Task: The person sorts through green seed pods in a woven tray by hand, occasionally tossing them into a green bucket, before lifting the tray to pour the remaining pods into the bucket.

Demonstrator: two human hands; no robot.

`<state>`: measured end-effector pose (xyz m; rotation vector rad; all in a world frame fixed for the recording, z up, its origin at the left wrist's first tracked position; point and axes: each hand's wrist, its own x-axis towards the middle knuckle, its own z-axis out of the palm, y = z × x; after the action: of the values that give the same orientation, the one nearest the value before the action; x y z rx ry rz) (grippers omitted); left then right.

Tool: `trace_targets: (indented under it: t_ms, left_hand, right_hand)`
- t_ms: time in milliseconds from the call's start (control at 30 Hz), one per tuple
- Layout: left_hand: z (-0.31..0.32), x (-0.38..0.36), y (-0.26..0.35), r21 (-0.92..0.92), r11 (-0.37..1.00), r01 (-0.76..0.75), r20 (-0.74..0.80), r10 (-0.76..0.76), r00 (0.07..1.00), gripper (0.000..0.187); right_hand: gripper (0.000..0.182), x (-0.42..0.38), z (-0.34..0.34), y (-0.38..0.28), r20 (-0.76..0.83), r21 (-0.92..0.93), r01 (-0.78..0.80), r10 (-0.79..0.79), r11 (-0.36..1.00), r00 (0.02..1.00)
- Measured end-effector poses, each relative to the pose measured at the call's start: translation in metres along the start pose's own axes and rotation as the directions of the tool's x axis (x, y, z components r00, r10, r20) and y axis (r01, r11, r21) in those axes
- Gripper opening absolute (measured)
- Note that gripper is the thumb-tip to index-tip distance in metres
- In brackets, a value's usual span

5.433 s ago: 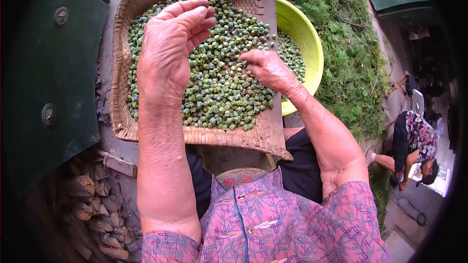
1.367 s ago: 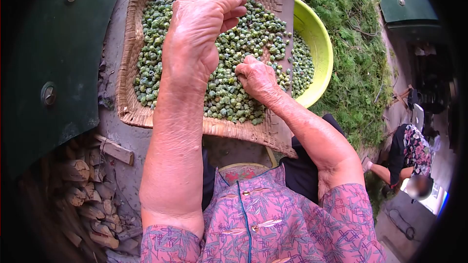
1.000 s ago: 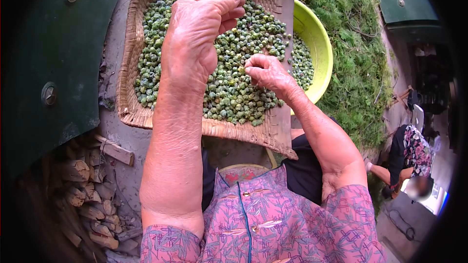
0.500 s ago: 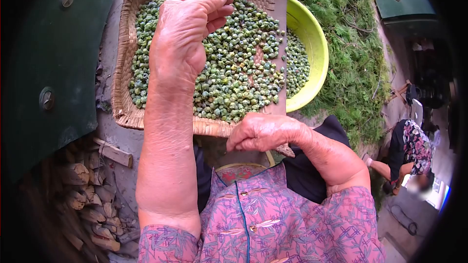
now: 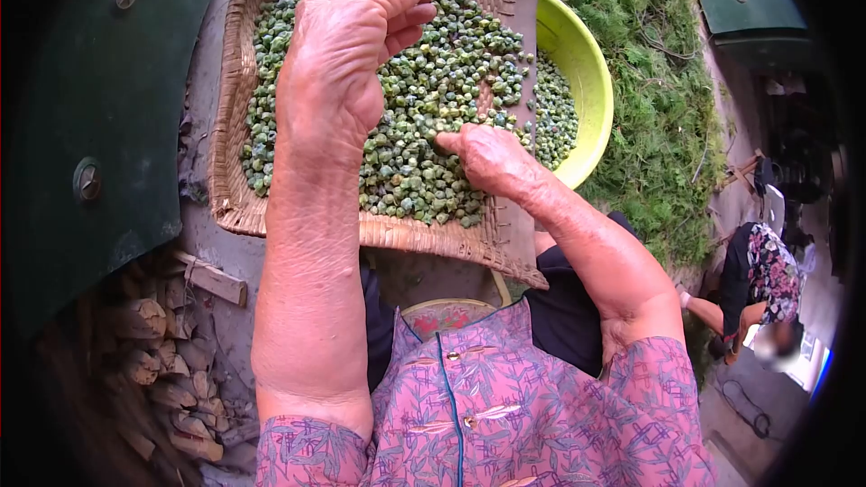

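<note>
A shallow woven basket point(image 5: 236, 126) holds a thick layer of small green knobbly cones point(image 5: 415, 90), like those of arborvitae. Above its far left part hangs my left hand point(image 5: 347, 41), palm turned right, fingers loosely curved and somewhat apart, nothing seen in them. My right hand point(image 5: 496, 159) reaches over the basket's flat right edge. Its fingers are curled, their tips among the cones; what they hold, if anything, is hidden. Partly beneath that edge stands a yellow-green basin point(image 5: 591, 117) with more of the same cones inside.
Green sprigs point(image 5: 649, 108) lie heaped beyond the basin. Dark green panels point(image 5: 99, 117) with round metal badges stand at left, above split firewood point(image 5: 171, 370). A bent-over person point(image 5: 767, 271) in a flowered top is at far right.
My right hand has moved up and forward, from the basket's near edge to the cones at its right side. My left hand stays almost in place.
</note>
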<state>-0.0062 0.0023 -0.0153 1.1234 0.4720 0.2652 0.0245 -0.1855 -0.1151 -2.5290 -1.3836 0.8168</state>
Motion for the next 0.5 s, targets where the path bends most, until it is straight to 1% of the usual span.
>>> trace_targets:
  t_ms: [33,67,133,200,233,267,333,367,400,467,500]
  left_hand:
    - [0.0,-0.001,0.0,0.001,1.0,0.001,-0.003,-0.001,1.0,0.02]
    - [0.001,-0.001,0.0,-0.004,1.0,0.001,-0.008,-0.001,1.0,0.02]
    - [0.002,-0.001,0.001,-0.01,1.0,0.0,-0.011,0.0,1.0,0.02]
    - [0.002,-0.002,0.001,0.003,1.0,-0.002,-0.017,0.002,1.0,0.02]
    - [0.002,-0.001,0.001,0.003,1.0,-0.002,-0.017,0.002,1.0,0.02]
    - [0.002,-0.001,0.001,-0.001,1.0,-0.002,-0.015,0.002,1.0,0.02]
    - [0.002,0.0,0.0,-0.005,1.0,-0.002,-0.012,0.002,1.0,0.021]
    - [0.001,0.001,-0.001,0.0,1.0,-0.001,-0.014,0.001,1.0,0.021]
    - [0.001,0.002,-0.001,0.006,1.0,0.0,-0.016,0.0,1.0,0.021]
    - [0.002,0.002,-0.001,0.011,1.0,0.001,-0.018,-0.001,1.0,0.021]
    - [0.002,0.001,-0.002,0.015,1.0,0.003,-0.021,-0.003,1.0,0.021]
  right_hand:
    - [0.042,0.005,-0.006,0.005,0.027,0.053,-0.043,0.041,0.998,0.999]
    - [0.036,0.01,-0.011,0.006,0.0,-0.005,-0.135,0.135,0.991,0.991]
    - [0.038,0.019,-0.002,0.035,-0.226,0.027,-0.152,0.155,0.988,0.962]
    - [0.036,0.018,-0.012,0.051,-0.298,0.1,-0.107,0.133,0.989,0.945]
    - [0.035,0.012,-0.017,0.049,-0.378,0.079,-0.08,0.104,0.994,0.92]
    - [0.035,0.008,-0.02,0.043,-0.378,0.079,-0.08,0.104,0.994,0.92]
    - [0.034,0.004,-0.024,0.029,-0.222,0.249,-0.029,0.086,0.968,0.971]
    - [0.033,0.004,-0.015,0.026,-0.217,0.281,0.082,-0.019,0.956,0.976]
    - [0.033,0.002,-0.023,0.012,0.008,0.263,-0.001,-0.001,0.965,1.0]
    - [0.033,0.004,-0.003,0.006,0.039,0.193,0.036,-0.045,0.981,0.998]
    - [0.034,0.003,-0.013,-0.005,0.128,0.167,-0.038,0.016,0.985,0.992]
